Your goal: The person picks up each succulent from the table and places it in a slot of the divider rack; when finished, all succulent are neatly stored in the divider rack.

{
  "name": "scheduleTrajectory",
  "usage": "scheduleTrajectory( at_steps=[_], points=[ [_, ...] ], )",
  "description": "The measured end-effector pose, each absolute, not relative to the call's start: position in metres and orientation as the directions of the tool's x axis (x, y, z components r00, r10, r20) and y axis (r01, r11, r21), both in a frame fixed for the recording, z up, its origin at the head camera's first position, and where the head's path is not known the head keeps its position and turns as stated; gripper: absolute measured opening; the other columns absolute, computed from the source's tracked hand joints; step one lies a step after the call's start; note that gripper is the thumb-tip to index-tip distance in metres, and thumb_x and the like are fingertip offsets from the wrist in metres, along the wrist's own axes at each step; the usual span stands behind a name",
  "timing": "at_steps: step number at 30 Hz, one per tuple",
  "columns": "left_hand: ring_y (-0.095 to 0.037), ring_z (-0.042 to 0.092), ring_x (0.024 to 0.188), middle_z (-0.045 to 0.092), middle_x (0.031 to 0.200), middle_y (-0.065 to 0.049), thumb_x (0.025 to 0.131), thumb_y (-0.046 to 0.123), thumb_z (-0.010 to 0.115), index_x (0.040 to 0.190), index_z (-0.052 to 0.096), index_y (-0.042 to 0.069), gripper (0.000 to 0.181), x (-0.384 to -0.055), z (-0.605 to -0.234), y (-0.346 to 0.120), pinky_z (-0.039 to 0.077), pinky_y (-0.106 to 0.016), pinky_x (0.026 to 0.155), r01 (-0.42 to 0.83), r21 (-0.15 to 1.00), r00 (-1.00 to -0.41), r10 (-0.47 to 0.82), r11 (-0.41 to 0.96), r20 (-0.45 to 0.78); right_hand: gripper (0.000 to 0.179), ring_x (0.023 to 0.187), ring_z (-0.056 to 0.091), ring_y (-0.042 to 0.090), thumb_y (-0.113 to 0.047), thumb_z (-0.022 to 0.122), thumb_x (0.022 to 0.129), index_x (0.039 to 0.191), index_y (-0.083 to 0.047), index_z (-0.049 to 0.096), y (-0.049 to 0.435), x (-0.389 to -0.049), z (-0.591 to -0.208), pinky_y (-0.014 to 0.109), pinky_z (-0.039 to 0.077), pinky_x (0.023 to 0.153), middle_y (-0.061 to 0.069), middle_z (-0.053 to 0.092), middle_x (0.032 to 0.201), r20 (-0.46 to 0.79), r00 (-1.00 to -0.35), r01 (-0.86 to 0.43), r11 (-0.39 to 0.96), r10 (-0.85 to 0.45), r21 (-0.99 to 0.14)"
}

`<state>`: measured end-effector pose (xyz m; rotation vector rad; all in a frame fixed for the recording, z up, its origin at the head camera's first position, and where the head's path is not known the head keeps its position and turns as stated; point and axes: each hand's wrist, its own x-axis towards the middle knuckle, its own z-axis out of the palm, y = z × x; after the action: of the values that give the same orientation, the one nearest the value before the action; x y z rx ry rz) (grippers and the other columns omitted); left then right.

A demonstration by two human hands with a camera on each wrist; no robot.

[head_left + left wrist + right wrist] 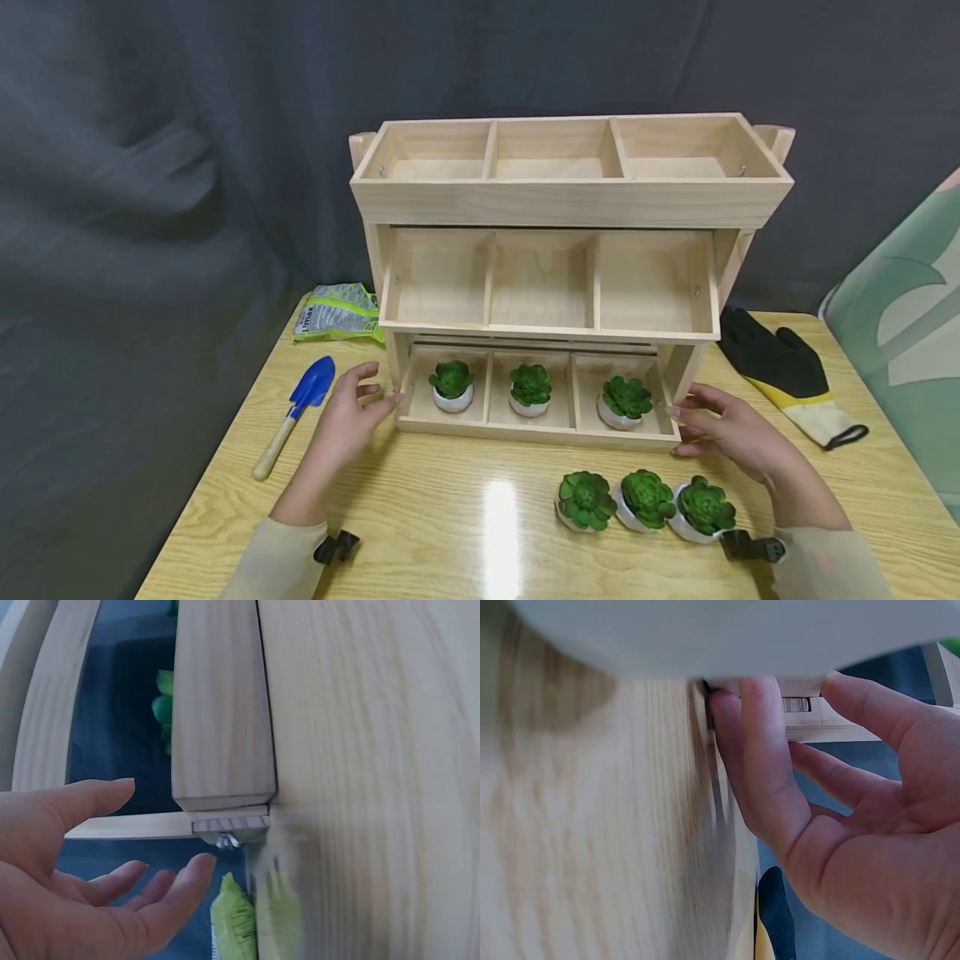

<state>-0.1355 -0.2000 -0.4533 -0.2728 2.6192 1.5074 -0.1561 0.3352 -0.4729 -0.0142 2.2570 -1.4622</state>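
A three-tier wooden plant stand [555, 204] stands in front of me. Its bottom tray [536, 431] holds three potted artificial succulents, one per compartment: left [452, 381], middle [530, 386] and right [627, 398]. My left hand [352, 417] is beside that tray's left end, fingers loosely bent and apart from the wood in the left wrist view. At the opposite end, my right hand [731, 429] grips the tray's front corner between thumb and fingers; the exact contact is partly hidden in the right wrist view. The upper two tiers hold no pots.
Three more potted succulents [648, 500] stand on the table in front of the stand, toward the right. A blue trowel [311, 383] and a green-and-grey bag [337, 312] lie at left. A black-and-yellow glove [787, 367] lies at right. Dark cloth [187, 167] hangs behind.
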Motion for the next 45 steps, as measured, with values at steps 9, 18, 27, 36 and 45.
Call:
scheduleTrajectory(
  at_steps=[9, 18, 27, 36, 45],
  points=[
    [-0.044, 0.053, 0.149, 0.044, 0.166, -0.027, 0.106, 0.021, 0.068, 0.167, 0.029, 0.003, 0.075, -0.148, -0.469, -0.206, 0.058, -0.051, 0.112, -0.225, 0.874, -0.969, -0.008, 0.432, -0.245, 0.078, 0.109, 0.070, 0.024, -0.030, 0.058, 0.112, 0.166, 0.009, 0.017, 0.335, -0.156, -0.473, 0.039, 0.069, 0.087, 0.038, 0.037, 0.153, -0.368, -0.899, 0.235, 0.446, -0.240, -0.864],
    [-0.043, 0.052, 0.151, 0.038, 0.172, -0.019, 0.109, 0.025, 0.063, 0.167, 0.035, 0.011, 0.066, -0.151, -0.474, -0.208, 0.061, -0.049, 0.109, -0.234, 0.889, -0.961, 0.044, 0.393, -0.272, 0.079, 0.108, 0.070, 0.023, -0.031, 0.059, 0.112, 0.167, 0.007, 0.017, 0.335, -0.156, -0.473, 0.038, 0.069, 0.087, 0.036, 0.039, 0.153, -0.370, -0.900, 0.238, 0.454, -0.229, -0.859],
    [-0.045, 0.060, 0.142, 0.039, 0.170, -0.022, 0.109, 0.021, 0.062, 0.166, 0.039, 0.009, 0.062, -0.148, -0.475, -0.206, 0.064, -0.047, 0.102, -0.222, 0.891, -0.963, 0.052, 0.395, -0.263, 0.079, 0.107, 0.070, 0.023, -0.031, 0.058, 0.112, 0.167, 0.007, 0.017, 0.336, -0.156, -0.475, 0.038, 0.069, 0.087, 0.036, 0.038, 0.153, -0.368, -0.900, 0.242, 0.436, -0.233, -0.867],
    [-0.047, 0.058, 0.143, 0.041, 0.169, -0.023, 0.109, 0.018, 0.063, 0.165, 0.041, 0.008, 0.061, -0.148, -0.478, -0.208, 0.065, -0.046, 0.100, -0.223, 0.900, -0.965, 0.044, 0.375, -0.257, 0.079, 0.107, 0.071, 0.023, -0.030, 0.058, 0.112, 0.167, 0.008, 0.016, 0.335, -0.156, -0.477, 0.039, 0.069, 0.088, 0.038, 0.035, 0.155, -0.368, -0.898, 0.243, 0.424, -0.242, -0.872],
    [-0.047, 0.057, 0.144, 0.039, 0.170, -0.022, 0.109, 0.019, 0.064, 0.165, 0.040, 0.009, 0.062, -0.150, -0.479, -0.208, 0.064, -0.046, 0.102, -0.218, 0.911, -0.967, 0.051, 0.350, -0.251, 0.078, 0.105, 0.071, 0.021, -0.030, 0.057, 0.113, 0.166, 0.010, 0.017, 0.334, -0.155, -0.476, 0.038, 0.069, 0.087, 0.036, 0.041, 0.150, -0.358, -0.905, 0.232, 0.436, -0.231, -0.869]
  ],
)
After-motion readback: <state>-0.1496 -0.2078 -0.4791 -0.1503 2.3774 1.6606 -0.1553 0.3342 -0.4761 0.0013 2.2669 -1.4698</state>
